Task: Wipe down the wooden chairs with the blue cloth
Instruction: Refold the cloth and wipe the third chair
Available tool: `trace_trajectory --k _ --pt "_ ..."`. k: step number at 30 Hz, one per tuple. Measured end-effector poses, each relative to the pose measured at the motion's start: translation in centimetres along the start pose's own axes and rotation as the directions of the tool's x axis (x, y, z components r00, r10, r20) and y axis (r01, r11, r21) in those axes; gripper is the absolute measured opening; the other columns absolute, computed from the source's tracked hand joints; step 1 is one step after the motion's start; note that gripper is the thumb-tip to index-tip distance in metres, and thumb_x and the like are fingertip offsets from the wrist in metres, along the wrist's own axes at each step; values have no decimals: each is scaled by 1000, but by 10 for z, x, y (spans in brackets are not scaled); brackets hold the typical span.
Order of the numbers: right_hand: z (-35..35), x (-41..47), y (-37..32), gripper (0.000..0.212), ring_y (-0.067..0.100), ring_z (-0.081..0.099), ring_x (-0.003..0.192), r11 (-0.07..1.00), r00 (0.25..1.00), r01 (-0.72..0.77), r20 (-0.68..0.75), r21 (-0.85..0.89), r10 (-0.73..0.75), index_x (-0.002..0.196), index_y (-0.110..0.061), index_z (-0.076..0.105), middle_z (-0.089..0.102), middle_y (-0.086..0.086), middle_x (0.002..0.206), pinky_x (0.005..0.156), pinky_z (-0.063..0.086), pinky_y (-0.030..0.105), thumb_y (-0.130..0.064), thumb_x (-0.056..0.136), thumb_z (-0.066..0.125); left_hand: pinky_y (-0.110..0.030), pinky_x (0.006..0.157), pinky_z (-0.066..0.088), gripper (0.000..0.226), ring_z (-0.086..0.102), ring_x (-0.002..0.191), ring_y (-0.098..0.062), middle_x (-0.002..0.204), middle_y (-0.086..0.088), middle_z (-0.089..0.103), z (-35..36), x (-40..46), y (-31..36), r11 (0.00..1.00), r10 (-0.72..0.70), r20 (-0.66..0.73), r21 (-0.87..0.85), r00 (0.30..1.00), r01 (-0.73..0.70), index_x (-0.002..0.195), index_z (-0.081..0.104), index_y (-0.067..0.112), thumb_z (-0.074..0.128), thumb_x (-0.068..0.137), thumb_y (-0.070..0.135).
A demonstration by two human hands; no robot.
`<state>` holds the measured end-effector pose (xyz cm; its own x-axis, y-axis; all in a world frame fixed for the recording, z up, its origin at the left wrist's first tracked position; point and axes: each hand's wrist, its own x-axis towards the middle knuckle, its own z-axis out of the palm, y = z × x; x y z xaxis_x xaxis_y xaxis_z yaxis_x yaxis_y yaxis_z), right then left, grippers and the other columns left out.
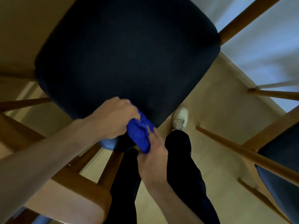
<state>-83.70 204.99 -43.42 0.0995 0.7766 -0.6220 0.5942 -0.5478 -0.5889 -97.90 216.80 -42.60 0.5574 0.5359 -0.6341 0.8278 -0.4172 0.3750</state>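
Bare arms, blk trousers (182, 159), wht sneaker (180, 118)

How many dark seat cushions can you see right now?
2. One seat fills the upper centre, with both hands holding the blue cloth at its near edge. A second seat is cut off at the right edge. Others may lie outside the frame.

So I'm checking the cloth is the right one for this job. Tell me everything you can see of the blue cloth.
The blue cloth is a vivid royal blue, soft and matte like microfibre, bunched into a wrinkled wad rather than spread flat. It sits at the near edge of the dark chair seat. The left hand grips its upper end with curled fingers; the right hand holds its lower end from below, fingers lying along it. Part of it is hidden under both hands.
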Motion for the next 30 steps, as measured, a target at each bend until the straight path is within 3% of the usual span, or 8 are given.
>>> trace_trajectory --k 3,7,10,14,19,23,28,30 --pt "-16 3 -4 53 4 62 97 998 991 46 131 -33 -41 127 -26 61 66 -10 113 88 51 22 -1 81 64 -37 78 52 20 61 83 -12 84 8 64 -10 -8 -4 986 -98 239 -108 966 127 85 60 29 55 76 11" --pt "-67 53 -17 53 -5 55 75 984 979 175 111 -43 -169 117 -31 66 62 -19 87 73 41 1 0 75 63 -32 69 55 15 64 70 -11 68 7 65 -68 29 -10 983 -106 435 -91 894 161 76 62 26 73 71 18" --pt "-112 126 -33 57 -4 53 97 970 966 227 -109 -86 -236 130 -25 61 66 -7 115 89 37 6 -2 78 66 -36 69 53 18 63 72 -18 74 3 67 -120 91 -14 985 -139 47 -94 989 143 85 65 24 66 72 12" --pt "-164 211 -51 66 25 48 132 917 891 326 -251 -230 -379 142 -14 48 51 9 144 112 38 43 6 81 60 -38 81 46 46 61 96 -30 100 -2 68 -152 159 5 953 -259 -503 -270 825 135 109 67 32 53 75 4" --pt "-161 197 -32 69 23 46 134 889 938 286 -86 -358 -336 138 -15 55 50 4 146 113 33 31 8 73 60 -42 106 35 57 41 136 -22 136 -4 56 -91 146 26 868 -327 -485 -494 811 55 129 60 13 55 75 -5" --pt "-179 196 -34 63 14 60 114 892 933 347 12 -291 -360 128 -22 62 64 -6 128 97 46 24 1 69 64 -37 103 38 60 47 130 -19 133 2 59 -73 122 21 859 -344 -486 -508 803 61 132 58 18 69 74 2" --pt "-195 264 -100 44 5 56 99 870 883 444 -60 -212 -465 118 -19 60 59 -7 105 88 40 7 -6 76 64 -31 93 49 49 58 105 -9 118 5 62 -109 135 -4 751 -526 -571 -659 630 29 130 54 20 71 84 23" --pt "-190 303 -130 43 24 55 109 763 884 423 38 -489 -466 115 -14 54 56 4 112 98 45 31 -23 75 65 -29 90 51 40 59 103 -6 115 6 63 -126 147 -10 735 -586 -612 -677 531 31 127 57 19 66 88 19"
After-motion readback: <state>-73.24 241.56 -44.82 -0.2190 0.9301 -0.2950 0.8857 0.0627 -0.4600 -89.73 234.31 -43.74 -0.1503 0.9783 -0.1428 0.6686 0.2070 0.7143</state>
